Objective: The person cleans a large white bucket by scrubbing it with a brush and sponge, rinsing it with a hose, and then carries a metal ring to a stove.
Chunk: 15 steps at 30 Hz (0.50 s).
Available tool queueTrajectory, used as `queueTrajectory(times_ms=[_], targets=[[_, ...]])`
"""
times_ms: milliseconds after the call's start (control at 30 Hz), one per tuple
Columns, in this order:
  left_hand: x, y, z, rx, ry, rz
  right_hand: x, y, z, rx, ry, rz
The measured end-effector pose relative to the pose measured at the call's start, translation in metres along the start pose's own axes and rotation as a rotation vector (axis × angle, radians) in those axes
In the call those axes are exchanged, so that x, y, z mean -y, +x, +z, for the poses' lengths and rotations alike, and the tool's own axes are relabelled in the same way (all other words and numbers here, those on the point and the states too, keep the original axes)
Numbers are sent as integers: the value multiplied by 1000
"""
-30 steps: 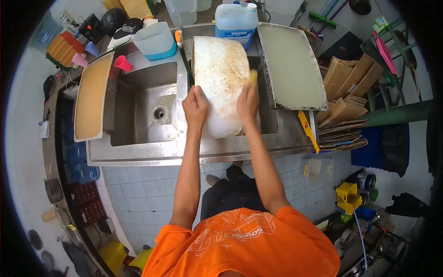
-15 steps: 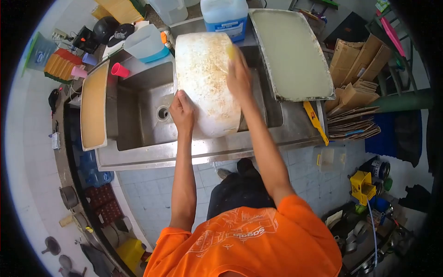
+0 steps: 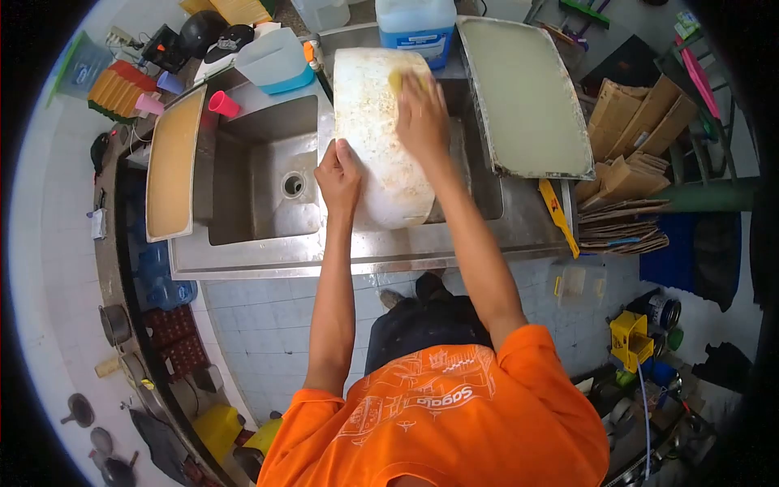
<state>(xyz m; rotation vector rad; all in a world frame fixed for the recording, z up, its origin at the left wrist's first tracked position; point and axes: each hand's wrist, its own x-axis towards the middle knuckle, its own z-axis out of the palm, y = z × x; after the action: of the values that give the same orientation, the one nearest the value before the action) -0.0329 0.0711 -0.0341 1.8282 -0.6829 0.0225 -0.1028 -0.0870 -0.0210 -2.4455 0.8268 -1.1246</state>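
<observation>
Stainless steel fills the frame: a double sink (image 3: 324, 261) on a tiled base. At far left a shallow pan of tan liquid (image 3: 170, 166) leans on the sink's rim, with a pink cup (image 3: 221, 103) just beside its top corner and the left basin (image 3: 260, 203) next to it.

At centre a person in an orange shirt props a stained white tray (image 3: 373, 138) nearly on end. Its lower edge sits at the front of the right basin and its top is near a blue detergent jug (image 3: 415, 24). The left hand (image 3: 339, 174) is clamped on the tray's left edge. The right hand (image 3: 422, 114), apart from it and higher up, presses a yellow sponge (image 3: 398, 79) flat against the stained face.

To the right a second large tray (image 3: 531, 97) rests across the sink's edge, then a yellow tool (image 3: 558, 215) on the surface and stacked cardboard (image 3: 625, 154) beyond.

The likely hazard is a slip. With only one edge gripped, a hard push from the sponge hand could skid the tray's lower edge on slick steel. The tray could then drop into the basin or knock the jug behind it.
</observation>
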Motion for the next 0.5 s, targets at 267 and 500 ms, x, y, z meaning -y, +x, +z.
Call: queueTrajectory(times_ms=[267, 500], targets=[[-24, -5, -2, -82, 177, -64, 12, -117, -71, 170, 209, 9], [-54, 4, 0, 115, 690, 631, -91, -203, -122, 151, 194, 404]])
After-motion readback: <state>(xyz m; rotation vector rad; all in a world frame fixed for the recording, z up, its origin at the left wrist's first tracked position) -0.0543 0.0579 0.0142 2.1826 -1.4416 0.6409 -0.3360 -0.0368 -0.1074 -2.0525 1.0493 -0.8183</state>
